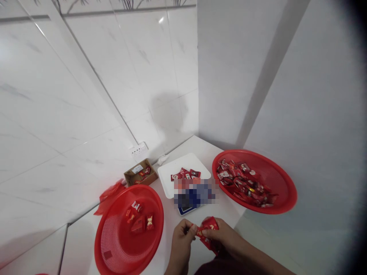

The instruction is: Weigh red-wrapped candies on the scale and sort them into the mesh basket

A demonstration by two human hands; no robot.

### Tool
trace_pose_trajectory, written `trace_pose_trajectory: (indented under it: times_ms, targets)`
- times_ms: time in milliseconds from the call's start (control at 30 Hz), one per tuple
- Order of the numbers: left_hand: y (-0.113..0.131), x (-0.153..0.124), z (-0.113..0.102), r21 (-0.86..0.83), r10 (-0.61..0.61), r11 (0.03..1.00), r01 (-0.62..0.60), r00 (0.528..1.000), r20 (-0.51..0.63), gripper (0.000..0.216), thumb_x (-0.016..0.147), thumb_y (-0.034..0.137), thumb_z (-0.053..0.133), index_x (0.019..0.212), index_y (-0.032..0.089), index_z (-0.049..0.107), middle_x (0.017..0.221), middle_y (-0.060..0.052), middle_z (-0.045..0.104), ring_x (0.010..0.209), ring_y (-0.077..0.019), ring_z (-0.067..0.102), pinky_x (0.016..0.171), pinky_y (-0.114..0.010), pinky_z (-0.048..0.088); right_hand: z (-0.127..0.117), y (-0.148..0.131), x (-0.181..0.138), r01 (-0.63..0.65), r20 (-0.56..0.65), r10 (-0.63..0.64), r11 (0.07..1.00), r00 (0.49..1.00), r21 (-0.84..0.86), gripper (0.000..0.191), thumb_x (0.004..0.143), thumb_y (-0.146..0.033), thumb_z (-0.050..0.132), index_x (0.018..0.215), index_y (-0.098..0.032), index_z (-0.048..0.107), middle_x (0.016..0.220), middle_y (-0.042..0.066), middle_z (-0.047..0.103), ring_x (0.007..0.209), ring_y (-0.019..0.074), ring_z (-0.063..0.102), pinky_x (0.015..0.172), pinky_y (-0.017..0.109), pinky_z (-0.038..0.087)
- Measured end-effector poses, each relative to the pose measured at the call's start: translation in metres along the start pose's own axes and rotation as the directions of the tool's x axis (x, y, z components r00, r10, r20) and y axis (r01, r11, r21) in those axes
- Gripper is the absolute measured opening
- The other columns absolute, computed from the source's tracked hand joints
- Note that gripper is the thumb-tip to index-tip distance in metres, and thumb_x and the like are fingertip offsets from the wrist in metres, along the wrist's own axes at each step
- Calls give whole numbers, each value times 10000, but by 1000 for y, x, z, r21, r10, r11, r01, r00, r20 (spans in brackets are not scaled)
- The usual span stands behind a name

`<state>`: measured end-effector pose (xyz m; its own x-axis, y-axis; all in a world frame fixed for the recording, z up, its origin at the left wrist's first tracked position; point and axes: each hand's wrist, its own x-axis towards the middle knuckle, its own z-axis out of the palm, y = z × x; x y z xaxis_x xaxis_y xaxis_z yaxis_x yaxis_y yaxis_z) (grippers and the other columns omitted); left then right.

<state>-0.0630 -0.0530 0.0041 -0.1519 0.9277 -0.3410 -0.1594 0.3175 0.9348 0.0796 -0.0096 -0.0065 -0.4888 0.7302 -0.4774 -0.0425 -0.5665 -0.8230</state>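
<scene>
Red and shiny, one packet (205,240) is held between both hands, close before the person's body. The left hand (182,236) pinches its left end with thumb and finger; the right hand (220,230) is closed upon its side. The long axis seems to slope from upper left to lower right, though fingers cover part. Farther, a left basket (129,246) contains few sweets (149,222); beyond are a fuller right basket (276,177), a white tray (169,172) and a cardboard box (131,175).
</scene>
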Motion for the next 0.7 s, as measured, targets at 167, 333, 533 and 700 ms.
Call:
trace_pose_trajectory:
  times_ms: [167,333,533,700]
  targets:
    - [4,-3,-3,-210,-65,974,82,994,87,264,659,345,649,584,166,470,523,47,465,523,-76,359,563,-227,299,3,-2,-1,34,27,-34,999,999,5,325,523,-348,715,702,-148,533,514,-43,526,448,71,437,434,196,304]
    - [10,-4,-1,-105,-20,994,26,998,52,259,689,386,626,647,160,508,581,32,497,548,-83,396,568,-228,320,9,-6,-4,11,5,-12,998,1000,69,326,536,-357,705,695,-154,506,503,-36,538,424,74,453,413,192,306]
    - [14,-8,3,100,8,995,-16,997,74,336,768,490,481,636,181,467,537,41,454,527,-95,396,553,-238,320,11,-15,-10,-7,61,-6,977,998,211,314,579,-373,681,662,-154,471,521,-18,546,456,82,477,448,211,366]
    - [18,-11,-2,274,35,959,-69,991,128,400,799,518,392,555,201,405,511,45,397,528,-104,373,548,-239,303,12,-14,-11,-49,53,40,981,998,186,334,554,-353,706,699,-163,472,542,-20,553,465,92,490,455,221,377]
